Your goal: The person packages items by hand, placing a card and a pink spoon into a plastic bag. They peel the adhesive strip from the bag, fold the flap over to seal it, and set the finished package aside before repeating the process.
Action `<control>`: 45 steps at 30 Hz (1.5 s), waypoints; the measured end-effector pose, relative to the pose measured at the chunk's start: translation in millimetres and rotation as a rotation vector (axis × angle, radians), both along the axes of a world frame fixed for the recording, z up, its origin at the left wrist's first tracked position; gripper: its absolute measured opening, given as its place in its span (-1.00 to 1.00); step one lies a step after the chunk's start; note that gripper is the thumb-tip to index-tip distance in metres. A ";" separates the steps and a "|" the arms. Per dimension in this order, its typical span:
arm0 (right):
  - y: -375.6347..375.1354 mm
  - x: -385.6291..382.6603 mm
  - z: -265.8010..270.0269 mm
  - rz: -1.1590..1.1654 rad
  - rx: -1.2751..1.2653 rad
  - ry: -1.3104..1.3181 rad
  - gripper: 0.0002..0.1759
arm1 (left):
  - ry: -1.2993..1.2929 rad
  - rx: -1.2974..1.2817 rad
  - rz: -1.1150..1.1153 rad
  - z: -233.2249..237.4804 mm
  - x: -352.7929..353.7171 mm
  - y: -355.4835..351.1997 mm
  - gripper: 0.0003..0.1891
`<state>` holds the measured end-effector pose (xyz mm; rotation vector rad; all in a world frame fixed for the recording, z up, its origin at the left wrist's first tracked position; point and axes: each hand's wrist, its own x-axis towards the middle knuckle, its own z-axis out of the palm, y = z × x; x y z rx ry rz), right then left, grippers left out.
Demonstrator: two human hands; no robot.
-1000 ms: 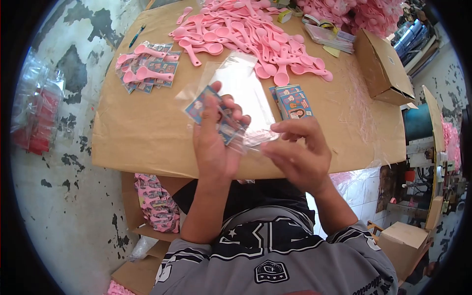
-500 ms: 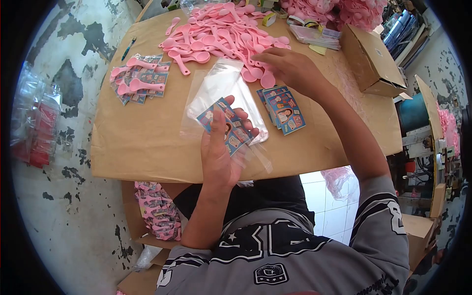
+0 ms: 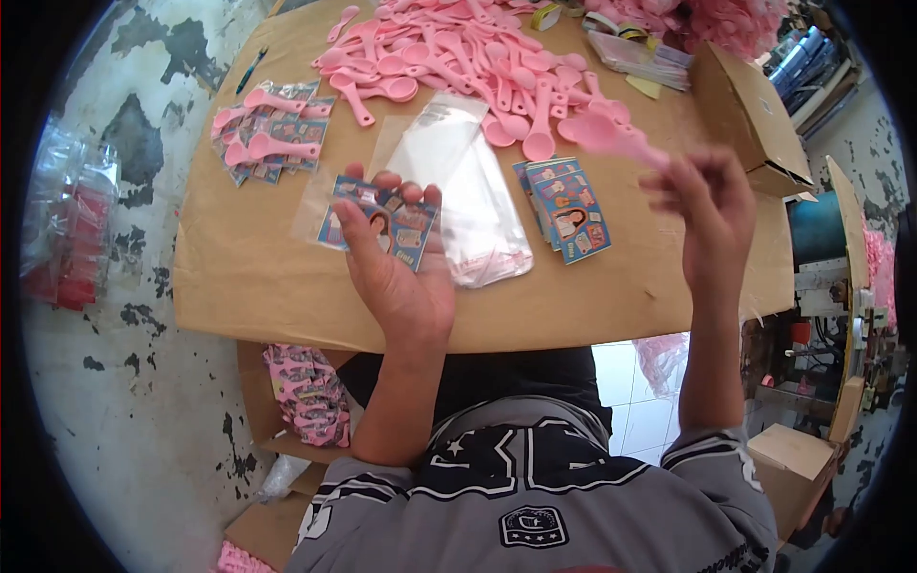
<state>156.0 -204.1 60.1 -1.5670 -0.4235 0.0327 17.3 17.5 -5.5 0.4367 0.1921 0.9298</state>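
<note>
My left hand (image 3: 396,277) holds a clear plastic bag with printed blue cards inside (image 3: 368,222), thumb across its front. My right hand (image 3: 705,205) is raised to the right, pinching the handle of a pink plastic spoon (image 3: 600,134), which is blurred. Between the hands, a stack of empty clear bags (image 3: 466,196) lies on the brown table (image 3: 248,277). A small pile of blue picture cards (image 3: 570,206) rests just right of the bags.
A large heap of pink spoons (image 3: 458,53) covers the table's far side. Packed bags with spoons (image 3: 272,138) lie at the left. An open cardboard box (image 3: 750,119) stands at the right edge. A box of packed items (image 3: 308,393) sits below the table.
My right hand left the spoon heap and came back to the right with a pink spoon in it. My left hand shifted the bagged cards slightly left.
</note>
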 end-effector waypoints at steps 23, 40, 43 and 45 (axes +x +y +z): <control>50.9 -98.0 -62.8 0.276 0.162 0.226 -0.65 | -0.059 -0.096 -0.499 6.1 1.4 -44.1 -0.51; 23.7 -78.7 -40.9 0.263 -0.109 -0.754 -0.69 | 0.027 -0.070 -0.680 18.0 -7.0 -12.3 -0.46; 24.5 -77.8 -43.9 0.138 -0.091 -0.532 -0.64 | 0.030 -0.083 -0.700 21.3 -9.4 -9.7 -0.43; 31.6 -72.7 -38.7 0.111 -0.297 -0.747 -0.63 | 0.023 -0.099 -0.742 21.6 -10.5 -11.7 -0.43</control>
